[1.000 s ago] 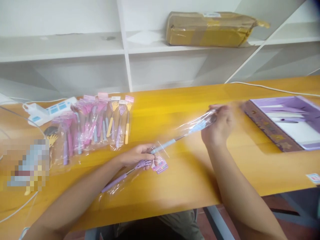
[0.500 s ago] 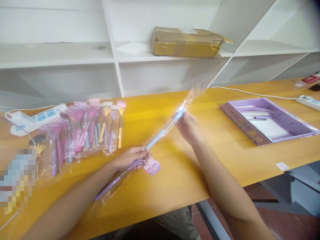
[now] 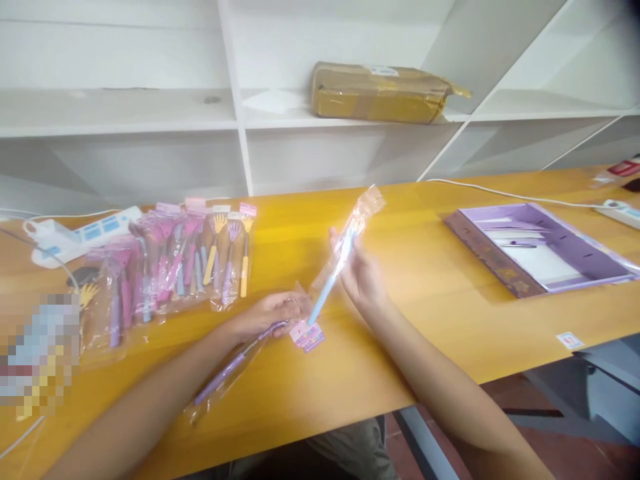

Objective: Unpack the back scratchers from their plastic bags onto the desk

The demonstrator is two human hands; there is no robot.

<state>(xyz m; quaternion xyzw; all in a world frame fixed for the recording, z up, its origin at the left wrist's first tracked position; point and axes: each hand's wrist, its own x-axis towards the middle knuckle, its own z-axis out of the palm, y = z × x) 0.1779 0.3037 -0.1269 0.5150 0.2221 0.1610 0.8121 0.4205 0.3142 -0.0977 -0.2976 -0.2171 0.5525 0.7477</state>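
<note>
My left hand (image 3: 273,313) is closed on a bagged purple back scratcher (image 3: 220,380), pinched near its hand-shaped head, with the handle slanting down to the left. Pink header cards (image 3: 307,337) hang just beyond those fingertips. A light blue back scratcher (image 3: 325,300) in a clear sleeve is tilted above the table; my right hand (image 3: 364,272) wraps around its upper part, blurred by motion. The lower end of its handle meets the cards beside my left fingers. More bagged back scratchers (image 3: 163,267) in pink, purple, blue and yellow lie in a row at the left.
At the right sits an open purple box (image 3: 500,263) with papers and a pen inside. A white power strip (image 3: 95,233) lies behind the row of back scratchers. On the shelf above rests a taped cardboard parcel (image 3: 380,93). A cable (image 3: 500,193) runs along the table's back.
My right hand and the blue back scratcher have come down and left toward my left hand, the scratcher now standing steeper. My left hand stays nearly in place, still holding the purple one.
</note>
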